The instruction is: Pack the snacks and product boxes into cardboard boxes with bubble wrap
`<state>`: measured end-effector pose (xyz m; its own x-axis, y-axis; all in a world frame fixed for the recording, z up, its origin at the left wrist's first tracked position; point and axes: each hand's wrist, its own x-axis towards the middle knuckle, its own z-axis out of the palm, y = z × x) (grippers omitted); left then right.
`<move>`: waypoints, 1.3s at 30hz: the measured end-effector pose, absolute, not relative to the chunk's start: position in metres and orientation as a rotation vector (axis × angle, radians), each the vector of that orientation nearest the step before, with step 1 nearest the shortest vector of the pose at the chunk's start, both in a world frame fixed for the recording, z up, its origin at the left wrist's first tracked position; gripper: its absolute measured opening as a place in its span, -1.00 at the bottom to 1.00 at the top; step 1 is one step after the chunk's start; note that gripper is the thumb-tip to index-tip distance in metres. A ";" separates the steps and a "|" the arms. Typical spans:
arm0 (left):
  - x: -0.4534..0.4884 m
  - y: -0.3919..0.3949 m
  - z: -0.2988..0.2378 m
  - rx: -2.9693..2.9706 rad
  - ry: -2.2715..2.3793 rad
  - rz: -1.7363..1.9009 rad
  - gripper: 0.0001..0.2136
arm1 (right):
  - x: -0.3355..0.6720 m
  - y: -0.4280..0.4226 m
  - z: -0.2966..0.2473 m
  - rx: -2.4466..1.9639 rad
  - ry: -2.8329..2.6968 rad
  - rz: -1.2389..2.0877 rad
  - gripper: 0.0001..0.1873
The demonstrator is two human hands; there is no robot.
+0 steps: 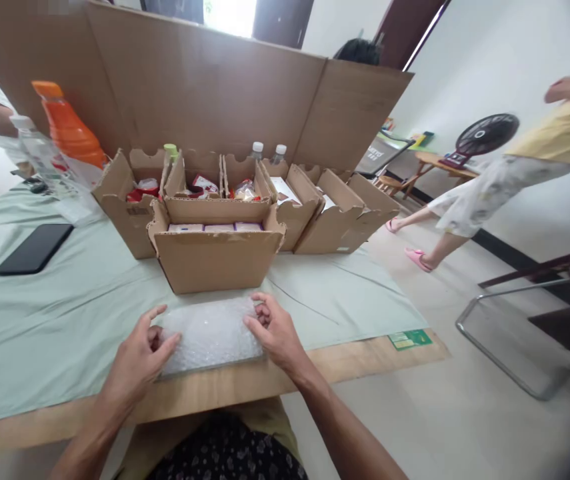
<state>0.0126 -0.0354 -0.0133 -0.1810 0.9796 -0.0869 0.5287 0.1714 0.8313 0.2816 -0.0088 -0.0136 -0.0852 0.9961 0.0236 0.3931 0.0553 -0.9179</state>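
A flat bubble-wrap bundle [209,333] lies at the near edge of the cloth-covered table, its contents hard to make out. My left hand [142,353] grips its left end, thumb on top and fingers curled at the side. At the opposite end, my right hand [275,330] holds it between thumb and bent fingers. Just beyond the bundle stands an open cardboard box [217,263] with several white-and-purple packs [219,228] inside.
Several cardboard bins [132,200] with small goods line up before a tall cardboard panel [205,80]. At left are a black phone [35,249], an orange bottle [72,127] and a clear bottle [37,150]. A person in pink shoes [419,259] walks at right, near a fan [487,133].
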 end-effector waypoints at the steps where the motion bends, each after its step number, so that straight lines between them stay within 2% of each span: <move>1: 0.017 -0.035 -0.015 1.439 1.820 0.878 -0.22 | 0.287 -0.008 -0.015 -1.493 -1.600 1.007 -0.44; 4: 0.022 -0.035 -0.023 1.404 1.801 0.905 -0.08 | 0.299 -0.010 -0.018 -1.572 -1.628 1.037 -0.21; 6: 0.019 -0.039 -0.026 1.383 1.737 0.929 -0.13 | 0.304 -0.016 -0.018 -1.527 -1.656 1.078 -0.19; 9: 0.017 -0.045 -0.029 1.502 1.650 0.897 -0.42 | 0.307 -0.024 -0.018 -1.467 -1.780 1.072 -0.30; 11: 0.021 -0.047 -0.028 1.626 1.619 0.888 -0.62 | 0.306 -0.028 -0.019 -1.449 -1.878 1.038 -0.45; 15: 0.031 -0.051 -0.017 1.821 1.572 1.058 -0.75 | 0.299 -0.033 -0.009 -1.318 -2.013 0.840 -0.69; 18: 0.032 -0.057 0.008 2.149 1.508 1.332 -0.81 | 0.298 -0.037 0.021 -1.068 -2.044 0.438 -0.69; 20: 0.028 -0.053 0.032 2.404 1.533 1.537 -0.76 | 0.297 -0.032 0.051 -0.913 -2.024 0.113 -0.61; 23: 0.021 -0.026 0.072 2.698 1.570 1.829 -0.51 | 0.296 -0.005 0.096 -0.769 -2.001 -0.280 -0.43; 25: 0.020 0.004 0.095 2.749 1.568 1.906 -0.47 | 0.295 0.024 0.118 -0.745 -2.000 -0.393 -0.45; 28: 0.023 0.048 0.118 2.654 1.614 1.599 -0.58 | 0.298 0.068 0.136 -0.874 -2.063 -0.225 -0.58; 31: 0.023 0.078 0.127 2.467 1.612 1.117 -0.51 | 0.302 0.100 0.145 -1.125 -2.233 0.205 -0.66; 33: 0.023 0.090 0.130 2.361 1.636 0.878 -0.46 | 0.303 0.115 0.150 -1.307 -2.352 0.435 -0.62; 35: 0.022 0.100 0.135 2.339 1.664 0.670 -0.45 | 0.300 0.126 0.158 -1.440 -2.484 0.531 -0.60; 39: 0.023 0.117 0.153 2.361 1.605 0.316 -0.50 | 0.287 0.149 0.177 -1.453 -2.718 0.539 -0.72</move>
<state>0.0232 0.1174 0.1528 0.3631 0.9313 0.0292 0.8727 -0.3509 0.3394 0.2869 0.1495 0.1774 -0.5685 0.8091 -0.1491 0.8048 0.5093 -0.3048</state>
